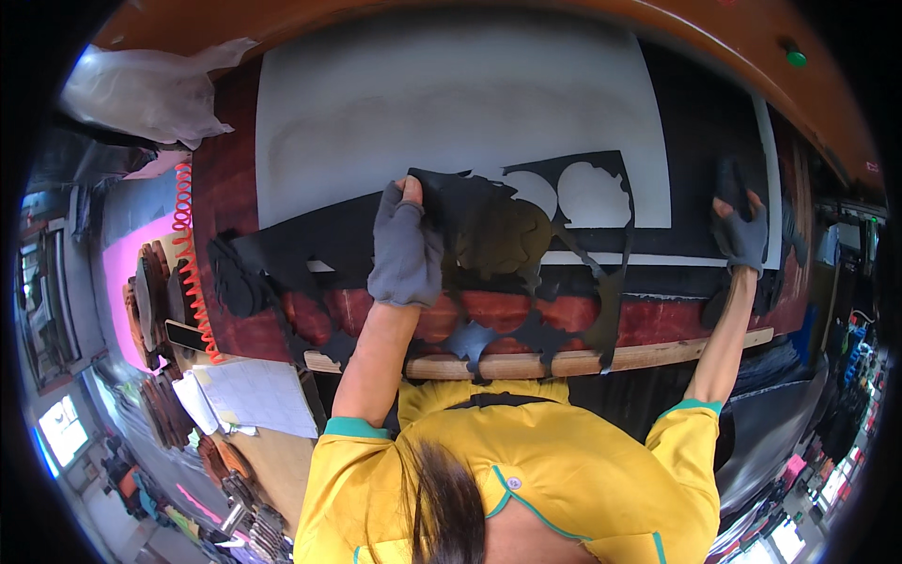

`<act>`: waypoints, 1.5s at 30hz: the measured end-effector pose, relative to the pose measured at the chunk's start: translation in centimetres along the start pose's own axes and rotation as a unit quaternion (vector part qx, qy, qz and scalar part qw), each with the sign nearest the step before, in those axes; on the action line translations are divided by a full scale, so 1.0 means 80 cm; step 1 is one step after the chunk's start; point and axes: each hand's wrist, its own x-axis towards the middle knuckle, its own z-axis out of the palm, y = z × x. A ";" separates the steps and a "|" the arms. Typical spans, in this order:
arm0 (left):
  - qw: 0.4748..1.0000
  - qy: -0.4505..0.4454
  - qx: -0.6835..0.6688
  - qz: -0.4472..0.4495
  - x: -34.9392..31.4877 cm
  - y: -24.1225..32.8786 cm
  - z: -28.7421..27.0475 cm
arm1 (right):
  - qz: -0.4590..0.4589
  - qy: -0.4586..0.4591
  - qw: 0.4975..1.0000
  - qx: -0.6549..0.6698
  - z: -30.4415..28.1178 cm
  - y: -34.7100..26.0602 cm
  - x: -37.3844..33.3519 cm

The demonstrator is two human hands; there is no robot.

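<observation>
A black sheet (338, 211) full of cut-out holes lies across the work surface, and its holed edge hangs over the front. My left hand (406, 249), in a grey fingerless glove, pinches the sheet's folded upper edge near the middle. A shiny dark, crumpled part (503, 235) of the material bunches just right of that hand. At the right side, my right hand (740, 230), also gloved in grey, is closed around a dark elongated piece (731, 179); its exact kind is unclear. Beneath the sheet is a pale grey board (451, 94).
An orange-brown machine beam (695, 38) with a green button (796, 58) spans the far side. A wooden rail (564, 365) borders the red table (225, 310) in front. At left are a red coiled hose (188, 263), a clear plastic bag (146, 89) and papers (249, 399).
</observation>
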 end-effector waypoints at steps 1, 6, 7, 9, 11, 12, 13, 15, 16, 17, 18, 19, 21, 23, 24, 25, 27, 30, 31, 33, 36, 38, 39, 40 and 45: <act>1.000 0.001 0.001 -0.002 -0.001 0.000 0.001 | 0.015 0.008 0.998 -0.064 -0.001 -0.001 0.002; 0.999 -0.028 -0.004 -0.025 -0.002 -0.009 0.013 | -0.192 -0.038 0.981 -0.012 0.011 -0.082 -0.038; 0.999 -0.035 -0.002 -0.032 -0.003 -0.011 0.014 | -0.201 -0.109 0.966 0.120 0.023 -0.106 -0.059; 0.997 -0.066 0.040 -0.018 -0.006 -0.013 0.017 | -0.174 -0.320 0.893 0.263 0.046 -0.149 -0.103; 0.995 -0.075 0.072 -0.006 -0.010 -0.014 0.017 | -0.155 -0.420 0.837 0.315 0.071 -0.182 -0.142; 0.994 -0.070 0.083 -0.002 -0.012 -0.014 0.017 | -0.187 -0.426 0.830 0.308 0.082 -0.194 -0.155; 0.993 -0.073 0.088 0.001 -0.015 -0.014 0.016 | -0.235 -0.419 0.832 0.277 0.094 -0.205 -0.161; 0.994 -0.069 0.080 0.011 -0.018 -0.011 0.015 | -0.222 -0.435 0.821 0.296 0.108 -0.217 -0.173; 0.995 -0.066 0.079 0.007 -0.021 -0.009 0.016 | -0.237 -0.411 0.830 0.293 0.113 -0.221 -0.177; 0.996 -0.082 0.037 -0.009 -0.025 -0.008 0.016 | -0.239 -0.400 0.829 0.310 0.117 -0.224 -0.180; 0.995 -0.094 0.003 -0.035 -0.030 -0.007 0.016 | -0.215 -0.396 0.826 0.337 0.119 -0.226 -0.183; 0.993 -0.103 -0.034 -0.052 -0.035 -0.006 0.016 | -0.220 -0.381 0.835 0.332 0.121 -0.228 -0.186; 0.990 -0.117 0.065 -0.042 -0.049 -0.008 0.016 | -0.179 -0.361 0.850 0.339 0.123 -0.229 -0.191; 0.987 -0.125 0.072 -0.067 -0.056 -0.009 0.015 | 0.022 -0.422 0.818 0.389 0.126 -0.230 -0.193; 0.986 -0.129 0.031 -0.102 -0.058 -0.008 0.012 | 0.105 -0.459 0.772 0.428 0.127 -0.230 -0.193; 0.982 -0.125 -0.007 -0.138 -0.058 -0.008 0.010 | 0.149 -0.463 0.756 0.437 0.129 -0.231 -0.192; 0.982 -0.131 0.005 -0.135 -0.057 -0.007 0.005 | 0.209 -0.479 0.701 0.484 0.132 -0.231 -0.190; 0.984 -0.127 0.033 -0.121 -0.054 -0.006 0.000 | 0.175 -0.458 0.728 0.479 0.134 -0.230 -0.191; 0.984 -0.131 0.034 -0.116 -0.053 -0.006 0.000 | 0.184 -0.446 0.733 0.479 0.134 -0.231 -0.193; 0.985 -0.132 0.037 -0.108 -0.051 -0.007 0.001 | 0.147 -0.426 0.766 0.457 0.134 -0.231 -0.197; 0.987 -0.119 0.044 -0.098 -0.049 -0.007 0.003 | 0.127 -0.410 0.796 0.427 0.132 -0.233 -0.201; 0.988 -0.112 0.048 -0.097 -0.048 -0.006 0.003 | 0.114 -0.406 0.809 0.410 0.130 -0.234 -0.201; 0.989 -0.110 0.053 -0.089 -0.048 -0.005 0.003 | 0.105 -0.402 0.817 0.400 0.129 -0.233 -0.201; 0.990 -0.107 0.053 -0.082 -0.047 -0.005 0.002 | 0.097 -0.397 0.825 0.391 0.127 -0.233 -0.200; 0.992 -0.095 0.049 -0.072 -0.041 -0.004 0.001 | 0.072 -0.387 0.829 0.398 0.127 -0.226 -0.199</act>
